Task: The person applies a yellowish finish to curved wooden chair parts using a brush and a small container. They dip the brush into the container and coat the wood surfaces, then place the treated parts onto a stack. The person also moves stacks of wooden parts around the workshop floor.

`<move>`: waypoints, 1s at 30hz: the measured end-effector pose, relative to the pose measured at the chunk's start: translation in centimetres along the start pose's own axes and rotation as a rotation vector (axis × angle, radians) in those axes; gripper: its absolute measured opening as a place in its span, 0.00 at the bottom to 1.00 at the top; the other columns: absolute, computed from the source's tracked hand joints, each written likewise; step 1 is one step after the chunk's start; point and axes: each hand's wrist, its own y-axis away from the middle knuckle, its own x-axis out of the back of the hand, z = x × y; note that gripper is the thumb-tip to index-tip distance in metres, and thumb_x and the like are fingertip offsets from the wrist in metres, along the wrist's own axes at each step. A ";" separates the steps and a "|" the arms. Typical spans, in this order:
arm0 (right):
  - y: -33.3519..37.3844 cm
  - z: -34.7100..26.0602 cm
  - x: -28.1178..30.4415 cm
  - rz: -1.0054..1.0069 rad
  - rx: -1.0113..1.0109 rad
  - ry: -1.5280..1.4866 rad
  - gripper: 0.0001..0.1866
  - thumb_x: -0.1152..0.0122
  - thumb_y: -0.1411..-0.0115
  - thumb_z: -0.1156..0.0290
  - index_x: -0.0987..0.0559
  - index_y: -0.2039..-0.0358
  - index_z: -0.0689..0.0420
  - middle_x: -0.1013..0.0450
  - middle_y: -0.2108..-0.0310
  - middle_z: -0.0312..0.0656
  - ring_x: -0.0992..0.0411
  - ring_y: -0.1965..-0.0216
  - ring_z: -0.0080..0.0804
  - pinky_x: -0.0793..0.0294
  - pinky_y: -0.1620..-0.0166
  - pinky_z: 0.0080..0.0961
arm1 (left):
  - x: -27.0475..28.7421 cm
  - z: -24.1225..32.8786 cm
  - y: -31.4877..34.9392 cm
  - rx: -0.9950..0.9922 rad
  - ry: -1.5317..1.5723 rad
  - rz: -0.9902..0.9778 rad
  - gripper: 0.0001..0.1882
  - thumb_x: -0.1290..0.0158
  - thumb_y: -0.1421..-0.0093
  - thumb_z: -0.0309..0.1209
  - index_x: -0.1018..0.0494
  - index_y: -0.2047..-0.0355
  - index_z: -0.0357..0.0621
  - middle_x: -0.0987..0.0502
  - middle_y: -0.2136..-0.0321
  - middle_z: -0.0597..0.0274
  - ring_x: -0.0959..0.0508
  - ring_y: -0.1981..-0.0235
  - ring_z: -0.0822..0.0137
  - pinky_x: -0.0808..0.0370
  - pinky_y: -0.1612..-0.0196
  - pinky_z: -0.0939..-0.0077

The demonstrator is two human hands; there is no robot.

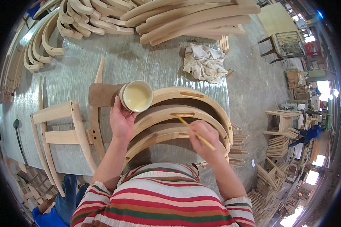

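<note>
My left hand point(122, 121) is wrapped round a pale cup point(137, 97) of creamy, light yellow liquid, held above the table. In my right hand point(205, 138) is a thin wooden stick point(205, 141), gripped partway along. Its far tip meets the long slot in the middle one of three curved wooden pieces point(155, 115). These arcs lie one behind another in front of me, each with a slot near its top and small round holes towards the ends. Left of the cup sits a brown piece point(102, 94), partly hidden by the cup.
The grey table point(159, 56) has a plastic-like sheen. Curved wooden parts point(193, 19) are piled at its far side, near a crumpled white cloth point(204, 62). A wooden frame point(60, 113) stands left. Someone in blue point(57, 212) is at lower left; stacked chair parts point(272, 174) stand right.
</note>
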 end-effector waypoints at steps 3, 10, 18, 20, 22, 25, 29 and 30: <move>-0.5 0.2 -1.0 0.027 0.128 0.021 0.05 0.42 0.52 0.81 0.30 0.77 0.61 0.29 0.73 0.48 0.29 0.72 0.45 0.29 0.70 0.31 | -0.5 0.0 0.2 0.000 0.032 -0.038 0.18 0.65 0.33 0.38 0.36 0.51 0.40 0.30 0.53 0.59 0.29 0.51 0.64 0.29 0.49 0.59; 0.9 1.8 2.2 0.145 -0.051 0.094 0.05 0.43 0.50 0.83 0.30 0.78 0.62 0.30 0.77 0.48 0.30 0.76 0.41 0.31 0.72 0.29 | 0.2 0.1 0.5 -0.009 0.012 -0.041 0.18 0.65 0.33 0.38 0.37 0.50 0.40 0.30 0.52 0.60 0.29 0.50 0.64 0.31 0.48 0.59; 0.5 0.0 -0.3 0.124 -0.072 0.014 0.06 0.44 0.48 0.80 0.31 0.77 0.60 0.34 0.80 0.46 0.34 0.79 0.43 0.34 0.75 0.30 | 0.1 0.3 1.6 0.008 0.016 -0.062 0.18 0.66 0.33 0.38 0.37 0.50 0.40 0.30 0.52 0.60 0.30 0.50 0.65 0.31 0.47 0.59; 0.2 -0.5 -1.2 0.071 -0.065 -0.036 0.05 0.44 0.48 0.80 0.31 0.77 0.60 0.33 0.79 0.46 0.33 0.78 0.43 0.34 0.75 0.30 | 0.1 0.3 1.7 0.008 -0.009 -0.063 0.19 0.67 0.33 0.39 0.37 0.49 0.41 0.30 0.51 0.60 0.30 0.49 0.64 0.33 0.46 0.59; -0.2 -0.4 -1.8 0.115 -0.003 -0.071 0.06 0.43 0.48 0.79 0.31 0.78 0.61 0.34 0.80 0.45 0.33 0.79 0.42 0.34 0.75 0.30 | 0.2 0.4 1.9 0.005 -0.021 -0.069 0.20 0.68 0.33 0.40 0.37 0.49 0.42 0.30 0.51 0.61 0.30 0.49 0.64 0.34 0.46 0.59; -0.1 0.9 -0.7 0.222 -0.009 -0.025 0.07 0.41 0.48 0.79 0.30 0.79 0.60 0.35 0.81 0.45 0.34 0.79 0.42 0.34 0.75 0.30 | 0.3 0.5 2.3 -0.011 -0.015 -0.069 0.19 0.67 0.33 0.39 0.36 0.50 0.42 0.30 0.52 0.61 0.30 0.49 0.64 0.33 0.46 0.59; 0.7 2.7 2.1 0.182 0.022 0.174 0.10 0.39 0.49 0.76 0.31 0.80 0.60 0.36 0.83 0.44 0.35 0.81 0.41 0.36 0.77 0.31 | 0.6 0.5 2.5 -0.021 -0.006 -0.062 0.18 0.66 0.33 0.38 0.36 0.50 0.41 0.30 0.52 0.60 0.30 0.50 0.63 0.31 0.47 0.57; 0.8 2.7 2.7 0.164 0.024 0.234 0.10 0.38 0.49 0.75 0.32 0.80 0.59 0.36 0.83 0.44 0.35 0.81 0.41 0.36 0.78 0.32 | 0.5 0.5 2.6 -0.023 -0.008 -0.067 0.18 0.65 0.33 0.38 0.36 0.51 0.41 0.30 0.52 0.60 0.30 0.50 0.63 0.31 0.48 0.57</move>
